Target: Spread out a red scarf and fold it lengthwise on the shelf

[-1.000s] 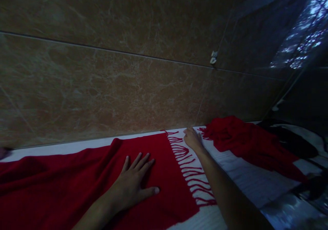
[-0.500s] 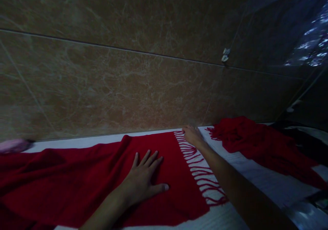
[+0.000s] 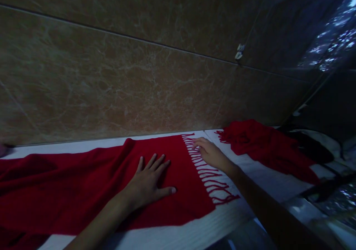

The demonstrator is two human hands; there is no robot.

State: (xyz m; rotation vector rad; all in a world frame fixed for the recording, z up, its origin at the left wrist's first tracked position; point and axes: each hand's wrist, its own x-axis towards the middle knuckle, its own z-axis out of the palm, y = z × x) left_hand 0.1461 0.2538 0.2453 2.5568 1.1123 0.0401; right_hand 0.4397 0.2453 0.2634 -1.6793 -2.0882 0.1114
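Note:
A red scarf [image 3: 91,183] lies spread along a white surface, its fringe [image 3: 207,174] fanned out at the right end. My left hand [image 3: 150,181] presses flat on the scarf near that end, fingers spread and thumb out to the right. At the upper part of the fringe is my right hand [image 3: 208,151], its fingers bent and drawn together on the strands. Its palm is turned away, so the exact pinch is partly hidden. Soft folds run across the scarf left of my left hand.
A second red fringed cloth [image 3: 256,138] lies bunched to the right, with dark fabric [image 3: 311,146] beyond it. A brown marbled tile wall [image 3: 133,83] rises behind the white surface [image 3: 178,235]. Shiny clear plastic [image 3: 328,46] shows at the upper right.
My right hand has come away from the top corner of the fringe, slightly down along the strands. My left hand stays flat on the scarf. The view has shifted a little.

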